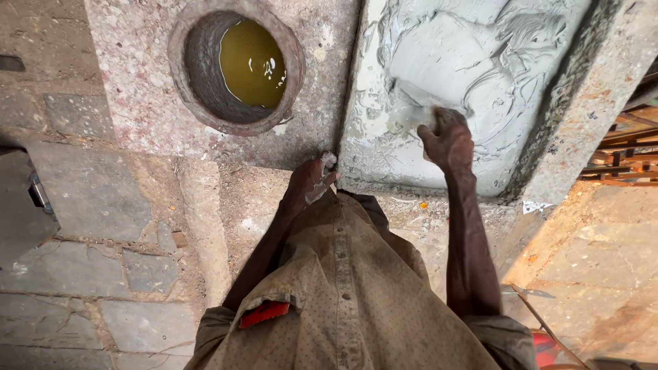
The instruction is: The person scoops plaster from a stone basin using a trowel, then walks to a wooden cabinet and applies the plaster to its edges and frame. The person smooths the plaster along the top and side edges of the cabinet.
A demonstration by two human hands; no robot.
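My right hand (447, 140) is closed on a small flat trowel (409, 115), blurred, whose blade lies in wet grey cement (473, 62) spread over a recessed panel. Swirled ridges mark the cement around the blade. My left hand (310, 182), smeared with pale cement, rests with its fingers curled against the lower left corner of that panel, where it meets the speckled stone slab (137, 96). I see nothing held in it. My brown dotted shirt (349, 294) fills the lower middle of the view.
A round hole (236, 65) in the speckled slab holds yellowish water. Rough concrete frames the cement panel on the right (582, 103). Grey paving stones (82, 205) lie at the left, sandy ground (603, 274) at the right, and wooden pieces (630, 147) at the far right.
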